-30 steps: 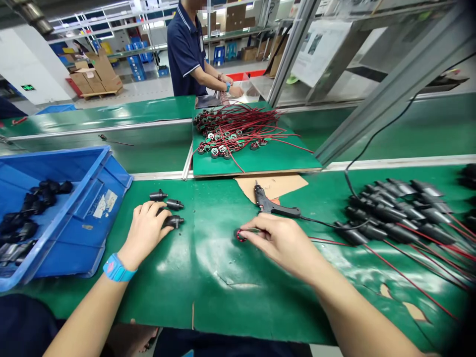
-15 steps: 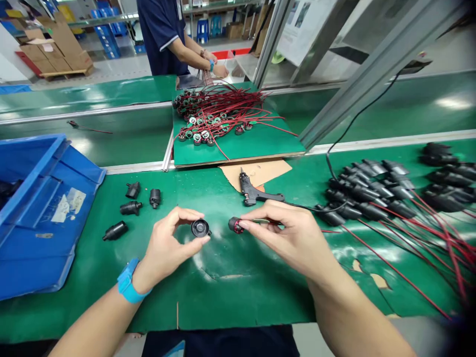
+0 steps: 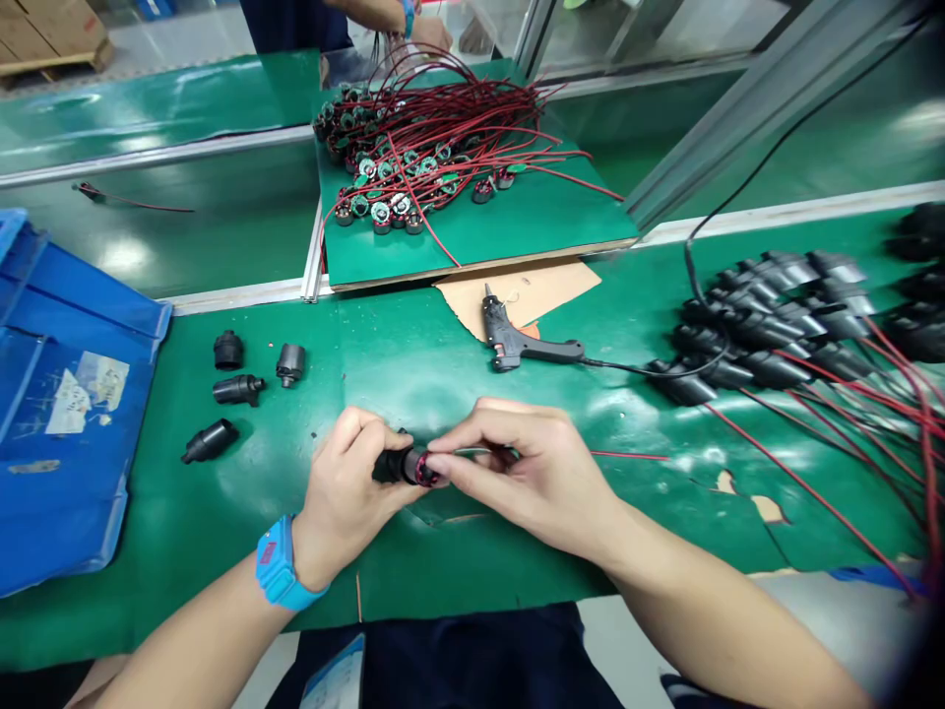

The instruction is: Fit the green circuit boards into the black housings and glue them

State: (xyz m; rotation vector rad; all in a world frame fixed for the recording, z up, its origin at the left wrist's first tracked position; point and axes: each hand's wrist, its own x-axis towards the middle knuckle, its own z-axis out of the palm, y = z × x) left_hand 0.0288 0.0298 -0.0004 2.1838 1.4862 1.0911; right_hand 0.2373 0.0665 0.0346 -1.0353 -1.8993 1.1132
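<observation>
Left hand (image 3: 354,483) closed round one black housing (image 3: 393,465), right hand (image 3: 528,473) pinching one wired round component (image 3: 423,470), four loose housings (image 3: 236,390) toward tabletop's (image 3: 199,532) left edge

The workbench (image 3: 221,522) had a green and glossy surface, on which the light made whitish reflections. Behind it ran a pale metal rail (image 3: 236,297), and a thick metal post (image 3: 753,108) leaned at the right. On the greyish floor (image 3: 173,49), cardboard boxes (image 3: 59,25) stood on a wooden pallet (image 3: 74,63).
</observation>
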